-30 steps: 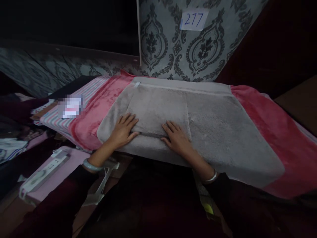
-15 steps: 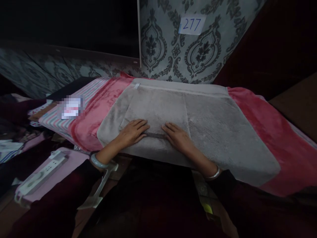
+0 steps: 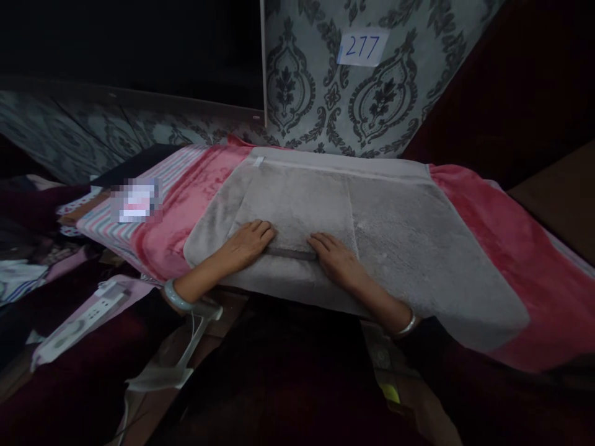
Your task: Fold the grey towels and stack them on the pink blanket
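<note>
A folded grey plush cloth [image 3: 297,210] lies over the middle of a draped surface, its folded layer showing a dark front edge. My left hand [image 3: 248,244] rests at the left of that edge, fingers together and bent down onto the layer; its thumb is hidden. On the right part of the same edge lies my right hand [image 3: 339,260], its fingers stretched out over the plush. Between the hands a short stretch of the dark fold shows. A white strip runs along the cloth's far side, with a small white tag [image 3: 259,161] at its left end.
Pink plush fabric [image 3: 502,229] shows on both sides of the grey cloth. A striped fabric [image 3: 174,167] lies at left, with a blurred-out item on it. A white power strip [image 3: 86,322] sits lower left. A dark screen [image 3: 139,49] and a paper marked 277 [image 3: 362,46] are behind.
My left hand has shifted slightly left, and its spread fingers have drawn together and bent. My right hand has barely moved along the fold. The gap between the hands is wider.
</note>
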{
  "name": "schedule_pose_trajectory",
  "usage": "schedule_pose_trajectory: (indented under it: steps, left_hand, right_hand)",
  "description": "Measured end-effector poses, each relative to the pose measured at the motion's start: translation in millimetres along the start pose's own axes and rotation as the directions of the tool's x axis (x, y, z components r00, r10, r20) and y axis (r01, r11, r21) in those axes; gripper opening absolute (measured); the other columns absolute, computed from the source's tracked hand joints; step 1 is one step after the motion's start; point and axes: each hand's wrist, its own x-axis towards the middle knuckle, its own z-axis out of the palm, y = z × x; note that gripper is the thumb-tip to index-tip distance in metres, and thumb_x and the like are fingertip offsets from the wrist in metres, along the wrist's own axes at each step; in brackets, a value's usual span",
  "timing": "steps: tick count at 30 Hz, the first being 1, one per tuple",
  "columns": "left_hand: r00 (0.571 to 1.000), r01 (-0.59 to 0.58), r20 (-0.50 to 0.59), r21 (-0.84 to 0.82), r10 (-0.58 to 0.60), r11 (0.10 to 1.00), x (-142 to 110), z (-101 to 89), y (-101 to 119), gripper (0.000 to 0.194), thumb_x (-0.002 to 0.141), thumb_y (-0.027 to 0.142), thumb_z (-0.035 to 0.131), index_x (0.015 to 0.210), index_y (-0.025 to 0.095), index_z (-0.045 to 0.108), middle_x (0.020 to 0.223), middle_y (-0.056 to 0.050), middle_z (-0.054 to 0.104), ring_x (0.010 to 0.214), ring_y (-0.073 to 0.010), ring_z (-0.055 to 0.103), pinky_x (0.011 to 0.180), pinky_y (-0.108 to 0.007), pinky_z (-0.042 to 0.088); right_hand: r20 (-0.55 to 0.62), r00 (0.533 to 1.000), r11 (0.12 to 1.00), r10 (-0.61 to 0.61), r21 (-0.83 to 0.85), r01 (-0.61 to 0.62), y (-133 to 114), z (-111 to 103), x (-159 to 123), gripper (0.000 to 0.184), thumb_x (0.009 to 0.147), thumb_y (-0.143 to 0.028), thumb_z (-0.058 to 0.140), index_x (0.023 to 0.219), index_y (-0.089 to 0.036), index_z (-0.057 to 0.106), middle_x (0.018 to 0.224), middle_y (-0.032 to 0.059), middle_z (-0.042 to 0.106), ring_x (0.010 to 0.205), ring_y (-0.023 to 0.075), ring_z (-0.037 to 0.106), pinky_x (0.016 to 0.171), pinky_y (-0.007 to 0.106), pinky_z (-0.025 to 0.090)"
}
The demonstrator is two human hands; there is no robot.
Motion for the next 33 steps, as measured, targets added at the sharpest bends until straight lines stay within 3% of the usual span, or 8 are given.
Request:
schedule_pose_trajectory:
  steps: [4, 10, 18, 21, 23, 26, 28, 33]
  left_hand:
    - [1.0, -0.014, -0.026, 0.004, 0.014, 1.0, -3, 2.5, -6, 0.029, 0.095, 0.009, 0.043, 0.111, 0.017, 0.066, 0.101, -0.012, 0.065, 0.098, -0.0254, 0.059, 0.085, -0.04, 0.049]
    - [0.997, -0.013, -0.073, -0.063, 0.009, 0.998, -6, 5.8, -14, 0.035, 0.092, 0.008, 0.041, 0.114, 0.017, 0.067, 0.1, -0.012, 0.066, 0.096, -0.0254, 0.059, 0.083, -0.041, 0.05]
    - [0.998, -0.037, -0.055, -0.126, 0.03, 0.991, -12, -2.4, -15, 0.033, 0.087, 0.012, 0.047, 0.111, 0.017, 0.069, 0.102, -0.012, 0.068, 0.098, -0.0261, 0.061, 0.084, -0.042, 0.051]
    - [0.999, -0.036, -0.048, -0.291, 0.023, 0.956, -6, -16.8, -17, 0.038, 0.086, 0.019, 0.051, 0.12, 0.018, 0.068, 0.115, -0.012, 0.069, 0.108, -0.0271, 0.062, 0.093, -0.044, 0.052]
    - [0.997, 0.015, -0.062, -0.382, -0.042, 0.924, 4, -21.8, -15, 0.043, 0.093, 0.026, 0.046, 0.131, 0.019, 0.063, 0.129, -0.011, 0.066, 0.12, -0.0268, 0.06, 0.102, -0.045, 0.049]
    - [0.986, 0.136, -0.037, -0.377, -0.162, 0.916, 21, -14.4, -8, 0.053, 0.101, 0.038, 0.038, 0.149, 0.019, 0.049, 0.152, -0.013, 0.053, 0.142, -0.0296, 0.045, 0.116, -0.052, 0.037]
    - [0.979, 0.201, 0.031, -0.316, -0.202, 0.927, 28, -2.2, -2, 0.061, 0.1, 0.047, 0.042, 0.155, 0.021, 0.041, 0.162, -0.014, 0.041, 0.151, -0.0345, 0.032, 0.12, -0.06, 0.029]
    - [0.966, 0.246, 0.139, -0.218, -0.219, 0.945, 25, 20.5, 4, 0.067, 0.099, 0.056, 0.044, 0.159, 0.028, 0.036, 0.169, -0.013, 0.026, 0.155, -0.0416, 0.021, 0.119, -0.069, 0.023]
  right_hand:
    - [-0.004, 1.0, 1.0, 0.009, 0.001, -0.009, -1, -5, 4, 0.053, 0.094, -0.003, 0.033, 0.139, -0.015, 0.059, 0.143, 0.0128, 0.061, 0.135, 0.0257, 0.053, 0.115, 0.048, 0.043]
    - [0.024, 1.0, 1.0, -0.017, 0.022, 0.016, -7, -22, 8, 0.052, 0.095, -0.005, 0.035, 0.14, -0.017, 0.059, 0.136, 0.0128, 0.066, 0.128, 0.0262, 0.058, 0.111, 0.047, 0.048]
    - [0.036, 0.999, 0.999, 0.022, 0.033, -0.024, -13, -19, -2, 0.046, 0.098, -0.013, 0.038, 0.138, -0.016, 0.061, 0.142, 0.0111, 0.063, 0.134, 0.0258, 0.053, 0.115, 0.043, 0.042]
    - [0.034, 0.999, 0.996, 0.02, 0.089, -0.023, -12, -34, 9, 0.038, 0.103, -0.028, 0.04, 0.122, -0.017, 0.07, 0.12, 0.0125, 0.072, 0.117, 0.0264, 0.063, 0.104, 0.042, 0.05]
    - [0.005, 0.999, 0.994, 0.052, 0.092, -0.052, -13, -41, 23, 0.044, 0.105, -0.032, 0.033, 0.121, -0.017, 0.071, 0.118, 0.0129, 0.073, 0.118, 0.026, 0.063, 0.104, 0.042, 0.048]
    - [-0.039, 0.993, 0.994, 0.107, 0.036, -0.106, -17, -36, 43, 0.05, 0.106, -0.037, 0.031, 0.144, -0.017, 0.056, 0.148, 0.0129, 0.057, 0.144, 0.03, 0.043, 0.118, 0.05, 0.034]
    - [0.029, 0.992, 0.992, 0.127, -0.002, -0.127, -21, -25, 49, 0.056, 0.105, -0.044, 0.036, 0.156, -0.022, 0.042, 0.163, 0.0104, 0.039, 0.153, 0.0336, 0.028, 0.121, 0.058, 0.027]
    - [0.157, 0.98, 0.992, 0.126, -0.022, -0.124, -27, -4, 45, 0.064, 0.104, -0.049, 0.037, 0.162, -0.025, 0.029, 0.17, 0.0085, 0.022, 0.156, 0.0345, 0.018, 0.122, 0.062, 0.024]
